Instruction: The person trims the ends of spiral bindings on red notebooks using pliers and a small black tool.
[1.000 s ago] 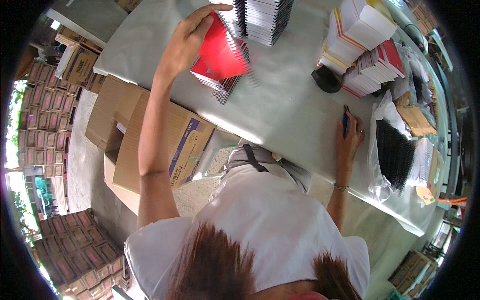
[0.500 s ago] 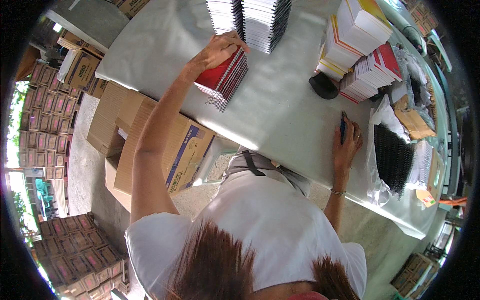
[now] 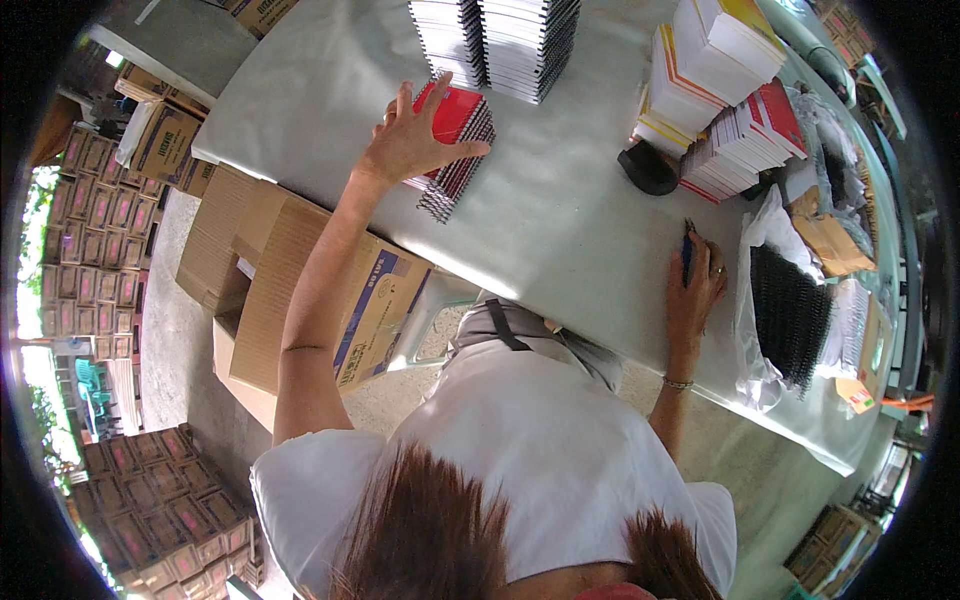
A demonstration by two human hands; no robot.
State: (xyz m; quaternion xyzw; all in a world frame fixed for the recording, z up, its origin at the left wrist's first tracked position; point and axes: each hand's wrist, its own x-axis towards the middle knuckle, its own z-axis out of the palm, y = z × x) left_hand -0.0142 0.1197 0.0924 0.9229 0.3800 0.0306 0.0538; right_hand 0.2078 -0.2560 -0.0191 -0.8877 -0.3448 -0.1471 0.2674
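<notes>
From where I stand, the red notebooks (image 3: 457,113) sit stacked in the upper middle of the frame, just below the white stacks (image 3: 522,50). The left hand (image 3: 405,143) lies over them, fingers spread wide and thumb out towards the coils; I can't tell how firmly it touches. Right of centre, the right hand (image 3: 702,277) rests on the table (image 3: 570,225), its fingers curled around a blue tool (image 3: 687,255). Black coils (image 3: 788,312) lie near it, at the right.

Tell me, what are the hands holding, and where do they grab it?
The right hand holds a blue-handled tool by its handle. The left hand is spread over the red spiral notebooks, apparently gripping none.
</notes>
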